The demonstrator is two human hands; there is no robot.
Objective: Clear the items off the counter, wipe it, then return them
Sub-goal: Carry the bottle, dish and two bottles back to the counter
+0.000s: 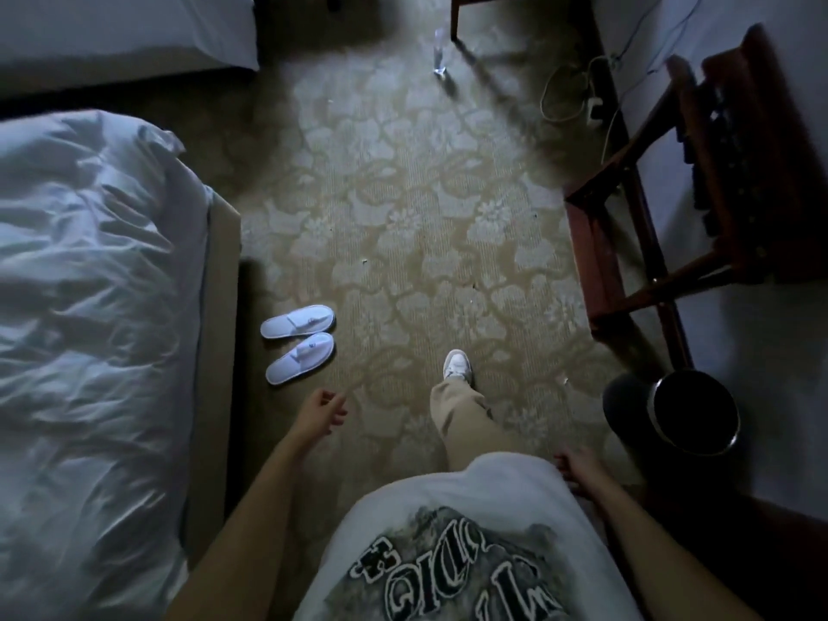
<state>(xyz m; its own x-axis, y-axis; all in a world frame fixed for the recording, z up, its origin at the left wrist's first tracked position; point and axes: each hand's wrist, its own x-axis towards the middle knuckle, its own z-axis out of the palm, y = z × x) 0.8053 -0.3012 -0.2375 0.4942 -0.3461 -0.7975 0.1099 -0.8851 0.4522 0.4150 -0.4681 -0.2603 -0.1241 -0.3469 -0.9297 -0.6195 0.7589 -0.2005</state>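
You're standing on patterned carpet (403, 226) in a dim room, looking down at yourself. Your left hand (320, 412) hangs out to the side w/ fingers loosely curled, nothing in it. Your right hand (575, 470) sits by the hem of your white printed shirt (448, 544), fingers loosely bent, also holding nothing. Neither hand touches any obj.

No counter or counter items in view, so can't tell where they are from here.

One foot in a white sneaker (458, 364) is out in front on the carpet, tan trouser leg (466, 419) above it. Pair of white slippers (299, 343) lies side by side on the floor, just beside the bed (89, 316) on your left; the bed has rumpled white linen. A second bed corner (125, 33) shows top left.

On your right: a dark wooden folding rack (699, 181) against the wall, and nearer you a round dark bin w/ metal rim (692, 416). Cables (578, 94) lie coiled on the floor near the wall, far end. A clear plastic bottle (439, 53) stands on the carpet near a wooden furniture leg (454, 15), well apart from you.
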